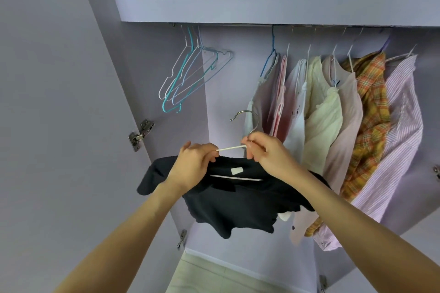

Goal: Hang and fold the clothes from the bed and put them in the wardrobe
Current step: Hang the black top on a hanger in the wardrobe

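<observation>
A dark navy top with a white neck label hangs on a white hanger in front of the open wardrobe. My left hand grips the hanger's left shoulder together with the collar. My right hand pinches the hanger just below its metal hook, which points left and is free of the rail. The hanger's lower bar shows through the neck opening.
Several empty hangers hang at the rail's left end. To the right hang several garments: white, pink, cream, an orange plaid shirt and a pink striped shirt. A shelf runs above. Door hinges sit at the left.
</observation>
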